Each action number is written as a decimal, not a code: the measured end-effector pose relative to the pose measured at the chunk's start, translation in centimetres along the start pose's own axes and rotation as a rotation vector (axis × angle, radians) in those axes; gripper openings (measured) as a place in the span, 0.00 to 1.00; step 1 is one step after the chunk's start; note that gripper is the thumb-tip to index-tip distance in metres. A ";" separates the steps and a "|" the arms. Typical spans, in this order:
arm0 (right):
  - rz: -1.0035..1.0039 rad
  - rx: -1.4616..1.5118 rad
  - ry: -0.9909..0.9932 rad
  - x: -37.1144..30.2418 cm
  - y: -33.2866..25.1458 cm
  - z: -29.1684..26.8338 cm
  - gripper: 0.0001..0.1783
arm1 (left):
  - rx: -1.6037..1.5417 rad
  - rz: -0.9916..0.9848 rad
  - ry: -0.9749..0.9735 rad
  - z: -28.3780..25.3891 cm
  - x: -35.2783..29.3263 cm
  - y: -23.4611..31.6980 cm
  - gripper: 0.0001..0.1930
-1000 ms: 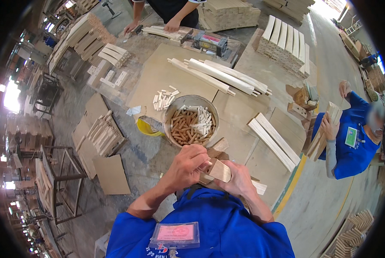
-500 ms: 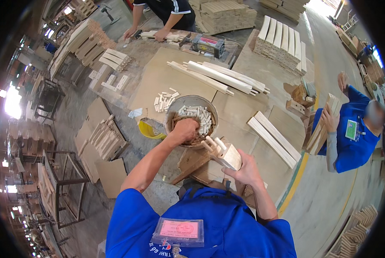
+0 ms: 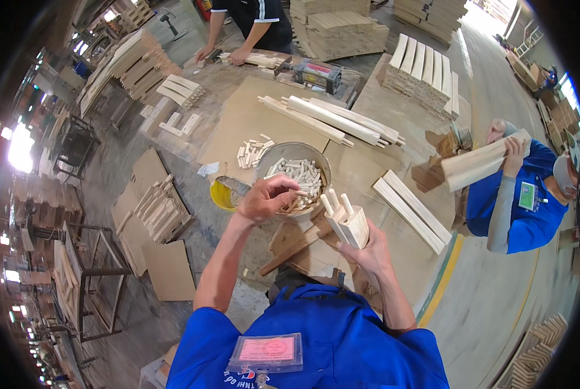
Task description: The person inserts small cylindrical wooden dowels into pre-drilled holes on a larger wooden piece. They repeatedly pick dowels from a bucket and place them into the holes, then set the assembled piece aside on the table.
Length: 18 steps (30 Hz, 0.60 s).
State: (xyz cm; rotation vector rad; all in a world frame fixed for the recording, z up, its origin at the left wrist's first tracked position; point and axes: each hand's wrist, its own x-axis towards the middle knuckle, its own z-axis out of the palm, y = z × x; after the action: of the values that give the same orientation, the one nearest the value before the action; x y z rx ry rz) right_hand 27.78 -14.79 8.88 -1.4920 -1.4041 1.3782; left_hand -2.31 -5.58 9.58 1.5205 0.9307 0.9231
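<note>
My left hand (image 3: 264,200) is above the near rim of a round bucket (image 3: 326,170), its thumb and fingers pinched on a short wooden dowel (image 3: 301,193). Inside the bucket lies a heap of pale dowels (image 3: 300,170). My right hand (image 3: 370,254) grips a pale wooden piece (image 3: 352,228) to the right of the bucket. Several dowels (image 3: 345,202) stand out of its upper end, which tilts toward the bucket. The piece's lower part is hidden behind my right hand.
Loose dowels (image 3: 253,152) lie left of the bucket, near a yellow container (image 3: 221,194). Long wooden parts (image 3: 332,120) rest beyond it; two pale slats (image 3: 412,211) lie at right. A co-worker in blue (image 3: 517,188) carries boards (image 3: 484,161). Another person (image 3: 254,29) works across the table.
My left hand has come up out of the bucket toward me, with a dowel at its fingertips. My right hand has turned the wooden piece more upright. The co-worker at right has raised the boards.
</note>
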 end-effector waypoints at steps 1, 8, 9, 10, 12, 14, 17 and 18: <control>-0.011 -0.039 0.004 0.0 -0.2 0.2 0.37 | 0.115 -0.005 0.088 0.3 0.3 0.5 0.13; -0.042 0.024 -0.011 0.2 -0.9 0.7 0.39 | 1.110 -0.233 -0.140 -2.9 4.5 -5.9 0.09; -0.027 0.021 -0.010 0.1 -1.0 0.7 0.39 | 1.305 -0.352 -0.254 -2.5 4.8 -7.1 0.08; -0.015 0.023 -0.009 -0.1 -1.1 0.7 0.39 | 1.301 -0.235 -0.222 -2.6 4.5 -8.2 0.07; -0.026 0.066 0.010 -0.4 -1.1 0.6 0.39 | 1.280 0.007 -0.155 -2.7 3.7 -9.3 0.06; -0.033 0.094 0.021 -0.5 -0.9 0.4 0.39 | 1.271 -0.005 -0.187 -2.9 3.4 -9.3 0.05; -0.012 0.076 0.044 -0.6 -0.3 -0.1 0.39 | 0.954 -0.030 -0.136 -2.8 4.0 -6.0 0.04; 0.006 0.045 0.053 -0.7 -0.7 -0.2 0.39 | 0.798 -0.046 -0.110 -2.3 4.1 -4.0 0.04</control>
State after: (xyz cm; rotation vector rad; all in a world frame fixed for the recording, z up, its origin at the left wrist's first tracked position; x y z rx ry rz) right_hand 27.85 -15.24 9.72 -1.4946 -1.3287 1.3549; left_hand -3.13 -0.46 6.25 2.1720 1.3324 0.4268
